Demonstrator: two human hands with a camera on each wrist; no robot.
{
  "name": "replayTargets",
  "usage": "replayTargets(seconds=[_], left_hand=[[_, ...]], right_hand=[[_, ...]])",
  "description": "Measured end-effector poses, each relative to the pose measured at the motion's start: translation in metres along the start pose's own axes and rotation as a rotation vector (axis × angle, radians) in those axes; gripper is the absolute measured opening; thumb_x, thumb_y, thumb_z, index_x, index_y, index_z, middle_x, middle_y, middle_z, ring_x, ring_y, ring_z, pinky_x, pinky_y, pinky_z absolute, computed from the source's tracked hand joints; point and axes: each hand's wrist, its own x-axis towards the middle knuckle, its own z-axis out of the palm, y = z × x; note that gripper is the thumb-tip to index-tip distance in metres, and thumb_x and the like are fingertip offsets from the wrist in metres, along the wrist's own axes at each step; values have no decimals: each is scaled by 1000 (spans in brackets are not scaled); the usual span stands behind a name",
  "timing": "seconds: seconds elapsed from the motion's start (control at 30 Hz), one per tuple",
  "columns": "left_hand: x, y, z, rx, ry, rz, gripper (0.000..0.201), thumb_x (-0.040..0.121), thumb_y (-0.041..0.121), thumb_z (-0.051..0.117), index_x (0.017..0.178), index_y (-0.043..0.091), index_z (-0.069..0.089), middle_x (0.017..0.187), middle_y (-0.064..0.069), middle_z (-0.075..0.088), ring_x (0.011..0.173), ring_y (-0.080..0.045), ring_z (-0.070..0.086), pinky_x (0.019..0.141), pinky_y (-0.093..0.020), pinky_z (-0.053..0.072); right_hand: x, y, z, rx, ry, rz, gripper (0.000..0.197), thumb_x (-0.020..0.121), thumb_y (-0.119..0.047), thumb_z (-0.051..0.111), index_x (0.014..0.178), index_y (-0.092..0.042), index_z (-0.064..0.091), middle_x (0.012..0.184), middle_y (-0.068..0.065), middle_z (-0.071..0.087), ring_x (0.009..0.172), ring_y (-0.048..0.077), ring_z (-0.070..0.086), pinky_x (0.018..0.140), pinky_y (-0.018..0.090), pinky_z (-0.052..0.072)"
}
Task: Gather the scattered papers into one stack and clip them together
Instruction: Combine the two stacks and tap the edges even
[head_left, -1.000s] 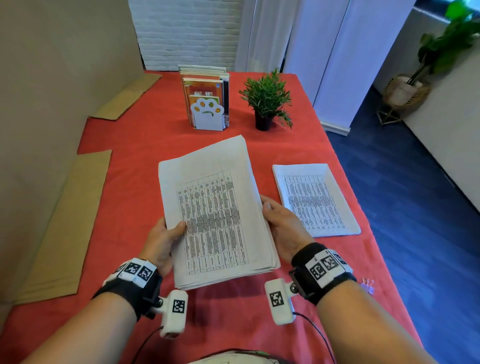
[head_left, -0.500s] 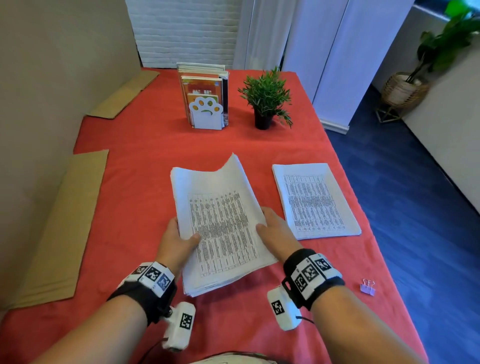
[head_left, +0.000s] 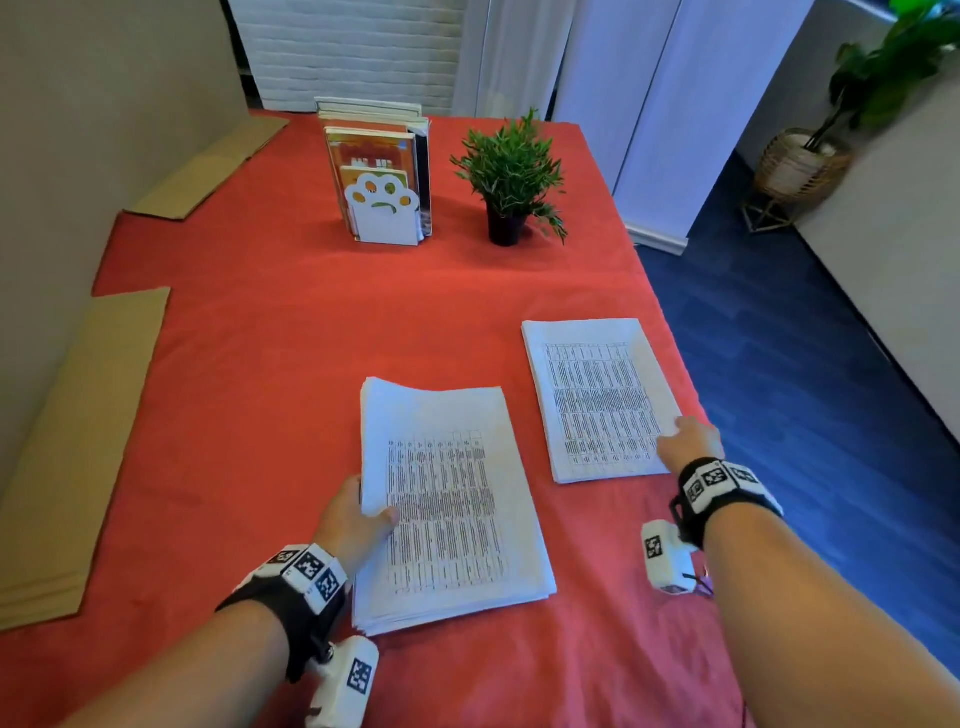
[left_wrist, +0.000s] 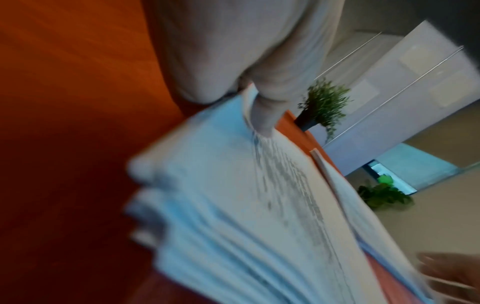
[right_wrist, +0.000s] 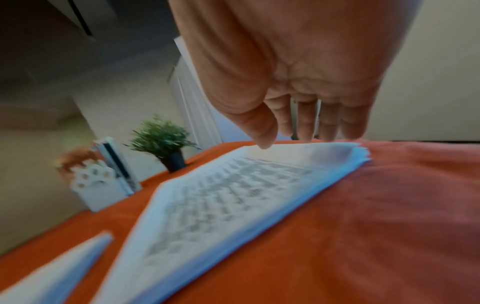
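Note:
A thick stack of printed papers (head_left: 452, 509) lies on the red tablecloth (head_left: 260, 364) in front of me. My left hand (head_left: 366, 512) grips its left edge, thumb (left_wrist: 267, 111) on top and fingers underneath. A thinner second stack of papers (head_left: 597, 400) lies to the right, near the table's edge. My right hand (head_left: 685, 441) reaches over its near right corner with straight fingers (right_wrist: 306, 127), the thumb tip touching the top sheet (right_wrist: 233, 189). A bit of a purple binder clip (head_left: 704, 584) shows behind my right wrist camera.
A paw-shaped bookend with books (head_left: 382, 192) and a small potted plant (head_left: 511, 176) stand at the back of the table. Cardboard sheets (head_left: 67, 441) lie along the left side. The table's right edge drops to a blue floor (head_left: 805, 389).
The thick stack, held up in both hands, has come down flat onto the cloth. My right hand let go of it and moved right to the second stack. My left hand still holds it.

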Motion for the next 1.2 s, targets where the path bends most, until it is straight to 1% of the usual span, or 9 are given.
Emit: replayTargets(seconds=[0.17,0.4,0.5,0.6,0.7,0.9,1.03,1.13,1.2], left_hand=[[8,-7,-2,-217,-18,-167,54,87,17,66,133,14,39,121,-12,60,103,-30,61,90,-48,50],[12,-9,0,-165,-48,-240,54,86,-3,60,133,13,39,115,-10,60,104,-33,60,89,-51,50],[15,-14,-1,-131,-61,-225,60,83,-4,62,136,13,39,122,-11,61,107,-32,61,94,-54,49],[17,-20,0,-58,-15,-197,61,82,-3,64,136,14,39,120,-12,62,107,-32,61,96,-53,48],[18,-23,4,-8,22,-167,64,81,-2,66,137,14,39,116,-12,64,102,-31,63,94,-52,50],[3,-17,6,-69,288,-125,55,79,-13,51,127,13,46,101,-10,62,91,-30,60,76,-39,51],[10,-17,-2,-117,284,-132,52,81,-11,45,126,14,44,102,-12,62,84,-29,60,66,-36,50],[10,-8,-2,-166,299,-126,22,94,8,38,113,6,48,82,-5,49,65,-15,43,56,-28,35],[5,0,0,-194,303,-96,24,100,24,27,100,11,48,86,0,41,75,-12,39,66,-31,35]], right_hand=[[27,17,7,-62,-46,118,50,84,-13,57,132,-6,46,131,26,43,116,46,50,99,45,42],[37,10,17,-128,-104,210,69,77,-24,68,134,-4,36,136,23,41,126,40,42,106,45,38],[38,6,22,-58,-131,204,65,78,-17,66,132,0,36,131,22,49,117,38,52,98,42,46],[38,-5,19,58,-137,121,43,81,-9,57,123,2,51,117,22,62,98,36,61,78,36,50],[29,-22,4,200,-57,-40,27,84,-6,52,109,-1,57,89,11,63,83,31,58,62,27,41],[-14,-80,-40,448,94,-369,25,84,-7,54,110,-7,59,92,5,58,84,22,54,72,29,39],[-54,-99,-31,613,-49,-463,30,76,-13,59,106,-8,63,89,8,64,79,24,59,72,37,50],[-90,-90,12,627,-209,-442,36,71,-15,58,105,-5,64,89,10,67,78,26,64,71,37,54],[-112,-78,47,633,-325,-340,26,79,-8,59,105,-9,64,93,13,71,83,31,68,77,46,58]])
